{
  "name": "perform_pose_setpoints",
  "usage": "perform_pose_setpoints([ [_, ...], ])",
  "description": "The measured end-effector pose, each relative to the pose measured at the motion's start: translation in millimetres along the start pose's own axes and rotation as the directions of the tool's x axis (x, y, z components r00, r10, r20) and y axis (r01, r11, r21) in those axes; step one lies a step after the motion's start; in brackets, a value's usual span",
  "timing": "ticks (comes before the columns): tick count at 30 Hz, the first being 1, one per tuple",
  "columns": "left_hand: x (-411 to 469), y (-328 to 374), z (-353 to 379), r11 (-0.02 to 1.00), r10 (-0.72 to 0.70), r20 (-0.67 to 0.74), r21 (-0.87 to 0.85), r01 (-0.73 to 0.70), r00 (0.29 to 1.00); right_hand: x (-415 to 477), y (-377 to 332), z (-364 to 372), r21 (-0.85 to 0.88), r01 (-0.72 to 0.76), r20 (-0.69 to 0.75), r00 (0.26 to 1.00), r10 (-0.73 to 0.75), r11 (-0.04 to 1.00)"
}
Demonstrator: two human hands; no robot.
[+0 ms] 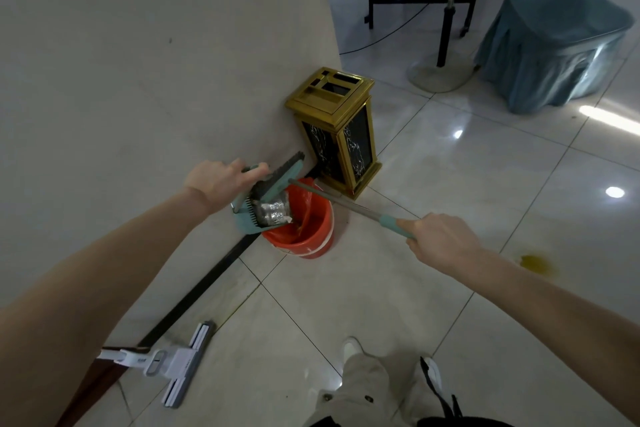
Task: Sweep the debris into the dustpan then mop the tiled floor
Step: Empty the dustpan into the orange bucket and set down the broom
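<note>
My left hand point(221, 180) grips the handle of a teal dustpan point(247, 220), tilted over an orange bin point(304, 232) beside the wall. A crumpled silver wrapper point(275, 213) lies at the pan's lip, above the bin's mouth. My right hand point(438, 239) holds the teal grip of a broom handle point(343, 203); the broom's dark-bristled head point(282, 175) rests against the dustpan. A white flat mop point(187, 364) lies on the tiled floor by the wall, near left. A yellow stain point(538, 263) marks the tile at the right.
A gold and black litter bin point(337, 128) stands against the wall corner just behind the orange bin. Further back are a fan stand point(440, 73), a draped blue chair cover point(554, 45), black chair legs and a cable. My legs and shoes point(353, 350) are at the bottom.
</note>
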State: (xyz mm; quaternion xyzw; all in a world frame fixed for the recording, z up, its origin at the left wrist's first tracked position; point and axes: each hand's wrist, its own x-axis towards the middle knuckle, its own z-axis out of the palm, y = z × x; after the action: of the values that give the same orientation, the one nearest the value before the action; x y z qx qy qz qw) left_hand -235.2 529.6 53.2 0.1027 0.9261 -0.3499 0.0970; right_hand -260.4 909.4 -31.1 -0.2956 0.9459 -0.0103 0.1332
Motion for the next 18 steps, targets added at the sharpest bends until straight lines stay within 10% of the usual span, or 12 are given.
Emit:
perform_pose_setpoints([
  [18,-5.9,5.5,0.5,1.000,0.025,-0.007,0.013,-0.025,1.000,-19.2,33.1,-16.9,0.003,-0.031,-0.088,0.996,0.032,0.999],
])
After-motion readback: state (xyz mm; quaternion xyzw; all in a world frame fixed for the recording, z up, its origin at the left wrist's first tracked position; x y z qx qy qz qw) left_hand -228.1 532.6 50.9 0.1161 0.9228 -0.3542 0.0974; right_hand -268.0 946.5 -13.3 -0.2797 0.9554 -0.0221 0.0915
